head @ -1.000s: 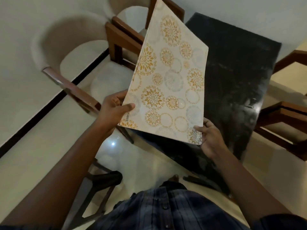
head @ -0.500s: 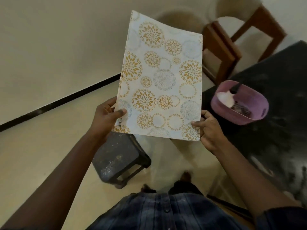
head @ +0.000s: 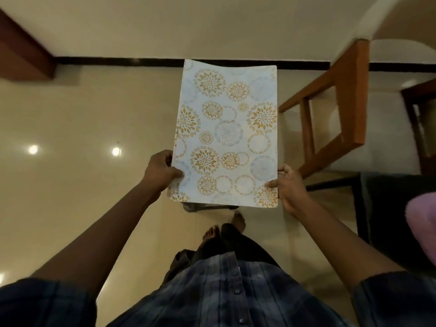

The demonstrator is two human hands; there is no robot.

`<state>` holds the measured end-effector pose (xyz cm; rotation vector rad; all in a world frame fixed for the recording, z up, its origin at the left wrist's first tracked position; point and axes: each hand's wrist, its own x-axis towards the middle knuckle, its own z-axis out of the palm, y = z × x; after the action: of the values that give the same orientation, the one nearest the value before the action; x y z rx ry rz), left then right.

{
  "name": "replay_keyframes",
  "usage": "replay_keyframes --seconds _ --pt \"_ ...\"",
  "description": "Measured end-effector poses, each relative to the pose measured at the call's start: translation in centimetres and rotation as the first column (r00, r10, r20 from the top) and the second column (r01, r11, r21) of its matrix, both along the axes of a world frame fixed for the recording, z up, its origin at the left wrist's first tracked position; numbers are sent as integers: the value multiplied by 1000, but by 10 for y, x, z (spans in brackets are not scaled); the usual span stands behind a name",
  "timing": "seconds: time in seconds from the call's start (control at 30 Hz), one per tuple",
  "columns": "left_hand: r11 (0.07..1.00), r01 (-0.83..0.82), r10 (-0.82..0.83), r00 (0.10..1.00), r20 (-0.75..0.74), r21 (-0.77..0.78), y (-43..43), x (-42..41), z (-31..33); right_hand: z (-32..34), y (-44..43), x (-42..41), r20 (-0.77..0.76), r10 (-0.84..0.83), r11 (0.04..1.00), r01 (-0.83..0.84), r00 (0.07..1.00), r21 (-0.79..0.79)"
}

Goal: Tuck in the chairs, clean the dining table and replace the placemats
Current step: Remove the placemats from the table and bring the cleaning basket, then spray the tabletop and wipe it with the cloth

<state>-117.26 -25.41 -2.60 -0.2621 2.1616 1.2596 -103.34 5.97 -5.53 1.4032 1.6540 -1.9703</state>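
I see both hands pinching the placemats [head: 226,135]: left hand [head: 160,171] at the near-left corner, right hand [head: 289,186] near-right. Chair [head: 339,97] right of them.

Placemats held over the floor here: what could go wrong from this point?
1. The placemats are pinched only at their near corners by the left hand and right hand; a mat could slip from the stack.
2. They hide the floor ahead, where a dark object pokes out near the bare feet: possibly a trip hazard.
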Motion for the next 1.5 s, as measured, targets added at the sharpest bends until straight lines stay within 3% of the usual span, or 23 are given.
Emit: replay_keyframes --seconds 0.17,0.27,0.6,0.8,0.93,1.1,1.33,1.5 --pt "964 152 -146 988 40 -219 -20 3 -50 -49 -4 -22 125 190 978 -199 974 68" --pt "949 139 -124 990 74 -282 -25 8 -81 -83 -13 -29 198 244 959 -267 949 95" --pt "934 118 -47 976 213 -337 -46 24 -185 -189 -45 -36 356 261 931 -332 897 154" --pt "927 115 -15 963 270 -357 -49 24 -212 -225 -60 -29 431 221 928 -325 875 182" --pt "944 70 62 923 380 -324 -45 24 -223 -234 -64 -27 487 285 886 -421 826 195" --pt "964 0 118 895 430 -266 -35 22 -225 -233 -72 -32 486 300 914 -394 821 101" --pt "982 11 47 953 299 -187 -29 21 -194 -197 -90 -39 451 341 859 -469 825 208" --pt "994 72 -57 984 166 -84 -12 28 -132 -136 -109 -32 242 402 857 -456 883 240"
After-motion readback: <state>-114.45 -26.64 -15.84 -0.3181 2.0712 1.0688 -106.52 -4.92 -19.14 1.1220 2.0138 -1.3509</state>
